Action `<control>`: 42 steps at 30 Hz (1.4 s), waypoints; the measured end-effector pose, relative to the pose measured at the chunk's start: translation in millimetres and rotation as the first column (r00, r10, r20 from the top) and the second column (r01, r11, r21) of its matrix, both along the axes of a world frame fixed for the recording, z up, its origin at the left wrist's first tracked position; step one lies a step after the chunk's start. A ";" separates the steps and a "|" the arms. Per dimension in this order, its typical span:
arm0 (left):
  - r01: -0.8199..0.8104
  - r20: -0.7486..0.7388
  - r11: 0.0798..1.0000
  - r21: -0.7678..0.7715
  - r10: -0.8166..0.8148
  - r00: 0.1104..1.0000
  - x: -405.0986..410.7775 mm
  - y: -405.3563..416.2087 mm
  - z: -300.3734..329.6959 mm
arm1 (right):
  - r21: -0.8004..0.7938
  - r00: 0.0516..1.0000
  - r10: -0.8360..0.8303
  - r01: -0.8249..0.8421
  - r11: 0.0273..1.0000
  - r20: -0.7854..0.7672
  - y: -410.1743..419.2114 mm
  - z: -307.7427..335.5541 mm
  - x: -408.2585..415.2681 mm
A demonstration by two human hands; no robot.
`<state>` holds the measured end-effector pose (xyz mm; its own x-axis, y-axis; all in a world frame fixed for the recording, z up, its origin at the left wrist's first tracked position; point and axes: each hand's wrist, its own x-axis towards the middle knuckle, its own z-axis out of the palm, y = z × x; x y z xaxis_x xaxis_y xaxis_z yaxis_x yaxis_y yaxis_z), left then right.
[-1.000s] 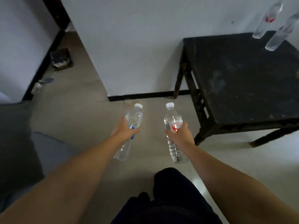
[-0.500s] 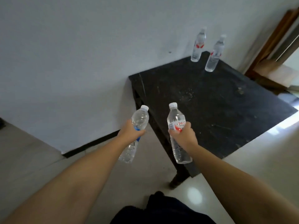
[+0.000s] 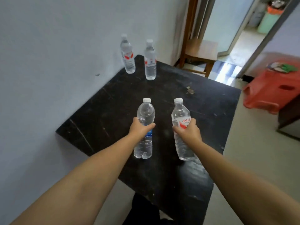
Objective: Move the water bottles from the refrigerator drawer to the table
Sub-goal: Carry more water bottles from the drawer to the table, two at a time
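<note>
Two red-labelled bottles [image 3: 129, 56] already stand at the tabletop's [image 3: 211, 101] far left corner. The left hand [image 3: 140, 128] grips a blue-labelled bottle [image 3: 145, 129], the right hand [image 3: 188, 131] a red-labelled bottle [image 3: 181, 127], both above the tabletop, apparently not yet set down.

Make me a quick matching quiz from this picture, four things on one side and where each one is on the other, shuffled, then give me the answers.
1. blue-label bottle
2. red-label bottle in hand
3. bottle pair
4. red stool

A. on the floor to the right of the black table
B. gripped by the right hand
C. standing at the table's far corner
D. gripped by the left hand

Pairs: 1-D, 2-B, 3-C, 4-A
</note>
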<state>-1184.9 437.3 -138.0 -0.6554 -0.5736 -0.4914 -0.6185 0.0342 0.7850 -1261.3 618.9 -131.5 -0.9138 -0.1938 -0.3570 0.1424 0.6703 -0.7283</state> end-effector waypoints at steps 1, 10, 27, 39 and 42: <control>0.026 -0.018 1.000 0.010 -0.026 0.999 -24.4 -3.9 2.2 | -0.008 0.999 -0.043 0.043 0.999 -0.001 -2.2 1.4 -14.7; 0.206 -0.221 0.978 0.042 -0.192 0.956 -219.8 -33.5 16.3 | -0.160 0.931 -0.359 0.345 0.925 -0.064 -31.4 9.3 -150.8; 0.273 -0.381 0.957 -0.101 -0.291 0.878 -304.6 -35.7 -12.2 | -0.260 0.873 -0.467 0.422 0.869 -0.144 -42.3 -15.0 -229.8; 0.462 0.187 0.870 -0.174 -0.432 0.882 -262.3 -45.2 -14.3 | 0.137 0.917 -0.373 0.355 0.925 0.142 -17.5 -18.1 -179.0; 0.630 0.303 0.752 -0.195 -0.565 0.768 -232.2 -41.6 -7.2 | 0.246 0.961 -0.233 0.192 0.950 0.147 -13.9 -12.4 -154.4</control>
<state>-1417.0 395.7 -145.2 -0.8068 -0.2285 -0.5449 -0.5456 0.6420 0.5387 -1415.7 605.0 -143.9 -0.8457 0.1026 -0.5237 0.4089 0.7551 -0.5124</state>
